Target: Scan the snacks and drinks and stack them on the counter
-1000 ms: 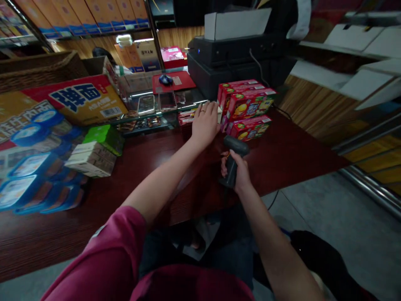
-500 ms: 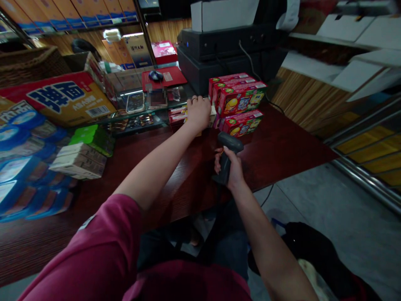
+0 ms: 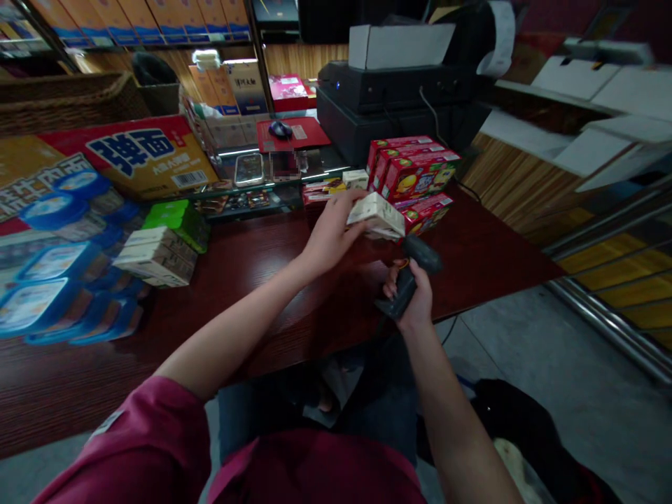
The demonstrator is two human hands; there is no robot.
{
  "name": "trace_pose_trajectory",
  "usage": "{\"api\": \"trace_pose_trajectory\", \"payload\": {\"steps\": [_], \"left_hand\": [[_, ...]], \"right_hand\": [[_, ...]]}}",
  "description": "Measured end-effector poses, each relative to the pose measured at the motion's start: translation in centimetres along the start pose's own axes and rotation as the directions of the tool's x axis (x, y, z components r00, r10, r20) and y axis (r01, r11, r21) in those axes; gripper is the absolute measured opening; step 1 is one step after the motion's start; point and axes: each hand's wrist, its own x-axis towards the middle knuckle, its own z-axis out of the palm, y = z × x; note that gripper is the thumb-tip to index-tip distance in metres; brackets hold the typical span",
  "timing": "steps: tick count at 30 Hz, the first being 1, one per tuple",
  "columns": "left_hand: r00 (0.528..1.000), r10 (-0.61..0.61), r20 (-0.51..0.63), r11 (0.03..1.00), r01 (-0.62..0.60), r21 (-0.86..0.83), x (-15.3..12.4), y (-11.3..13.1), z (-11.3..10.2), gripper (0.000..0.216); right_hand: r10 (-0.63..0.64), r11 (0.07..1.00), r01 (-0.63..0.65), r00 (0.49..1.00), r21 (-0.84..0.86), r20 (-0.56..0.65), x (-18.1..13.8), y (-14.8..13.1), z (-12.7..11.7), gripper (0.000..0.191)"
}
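Observation:
My left hand grips a small cream-coloured carton, held above the dark red-brown counter. My right hand is wrapped round the handle of a dark barcode scanner, whose head is close to the carton's right end. Behind the carton stands a stack of red printed boxes. Another cream carton sits just left of that stack, with flat red and yellow packets beside it, partly hidden by my left hand.
On the left are blue-lidded tubs, cream cartons, a green pack and a big noodle carton. A phone and a mouse lie at the back, near a black cash-register unit. Metal rails run along the right.
My left hand has come up and towards me from beside the red boxes, now with a cream carton in it. The scanner in my right hand has turned and is close to the carton.

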Motion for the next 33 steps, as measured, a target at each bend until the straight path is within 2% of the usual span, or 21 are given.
{"api": "trace_pose_trajectory", "payload": {"steps": [1,3,4,6,8,10,12,14,16,19,26,30,33], "left_hand": [[0.999,-0.043,-0.029,0.988,0.038,-0.148,-1.4,-0.1,-1.0,0.043],[0.980,-0.197,-0.032,0.906,0.169,-0.389,-4.7,-0.5,-3.3,0.040],[0.957,-0.287,-0.029,0.849,0.240,-0.470,-6.4,-0.8,-4.4,0.039],[0.882,-0.472,-0.020,0.714,0.368,-0.596,-9.8,-1.6,-6.8,0.039],[0.789,-0.614,-0.014,0.580,0.439,-0.686,-12.8,-2.7,-9.0,0.044],[0.716,-0.698,-0.024,0.484,0.446,-0.753,-15.0,-4.0,-10.8,0.052],[0.671,-0.739,-0.063,0.447,0.418,-0.791,-16.5,-5.2,-12.2,0.059],[0.640,-0.757,-0.133,0.463,0.382,-0.800,-17.1,-6.4,-13.2,0.061],[0.615,-0.763,-0.200,0.493,0.352,-0.796,-17.1,-7.3,-13.7,0.060],[0.594,-0.766,-0.245,0.516,0.341,-0.786,-16.7,-8.0,-13.9,0.053],[0.625,-0.745,-0.233,0.548,0.375,-0.748,-16.3,-8.4,-13.6,0.050],[0.624,-0.739,-0.256,0.587,0.407,-0.700,-16.3,-8.8,-13.6,0.047],[0.649,-0.718,-0.251,0.606,0.405,-0.685,-16.4,-8.8,-13.5,0.050]], "right_hand": [[0.020,1.000,-0.020,1.000,-0.020,0.014,-0.3,0.0,0.1,0.028],[0.077,0.995,-0.074,0.995,-0.060,0.058,-0.9,0.1,0.4,0.027],[0.115,0.991,-0.108,0.989,-0.073,0.092,-1.2,0.2,0.6,0.027],[0.218,0.975,-0.205,0.958,-0.086,0.185,-1.6,0.8,1.4,0.027],[0.344,0.939,-0.328,0.892,-0.103,0.292,-2.1,1.9,2.7,0.030],[0.457,0.888,-0.434,0.800,-0.152,0.388,-2.6,3.4,4.4,0.034],[0.537,0.842,-0.489,0.717,-0.229,0.445,-3.2,5.1,6.2,0.037],[0.583,0.812,-0.493,0.675,-0.312,0.452,-3.8,6.4,7.6,0.037],[0.600,0.799,-0.483,0.678,-0.358,0.424,-4.2,7.2,8.4,0.036],[0.582,0.810,-0.474,0.720,-0.346,0.377,-4.6,7.3,8.7,0.036],[0.564,0.814,-0.461,0.775,-0.354,0.285,-4.8,7.1,8.9,0.034],[0.521,0.841,-0.421,0.799,-0.338,0.301,-5.1,7.1,9.1,0.029],[0.518,0.844,-0.419,0.797,-0.334,0.311,-5.1,7.1,9.0,0.029]]}}
